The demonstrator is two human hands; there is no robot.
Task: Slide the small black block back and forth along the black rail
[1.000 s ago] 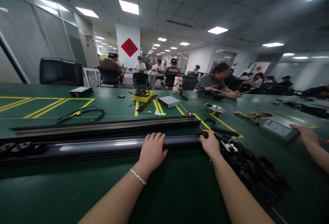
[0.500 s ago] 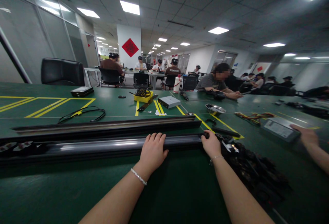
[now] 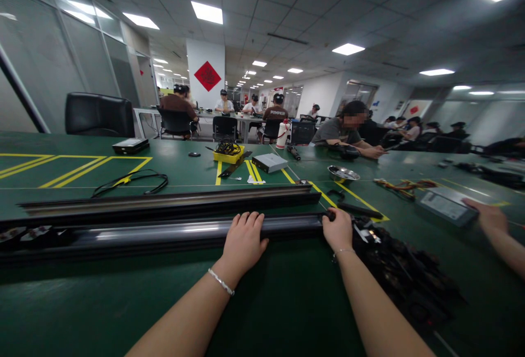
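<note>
Two hands unmoved over the last second: left hand (image 3: 243, 241) flat atop near black rail (image 3: 156, 232) along table (image 3: 287, 302) near edge; right hand (image 3: 338, 229) clasping its right end, work paused

Open-plan room is lit by recessed ceiling panels (image 3: 206, 12) in a grid ceiling. Glass partition walls (image 3: 49, 67) are seen on the left. A white pillar (image 3: 205, 72) is marked with a red diamond. Green table (image 3: 287, 297) is striped yellow; black chair (image 3: 98, 115) is set behind it.
</note>
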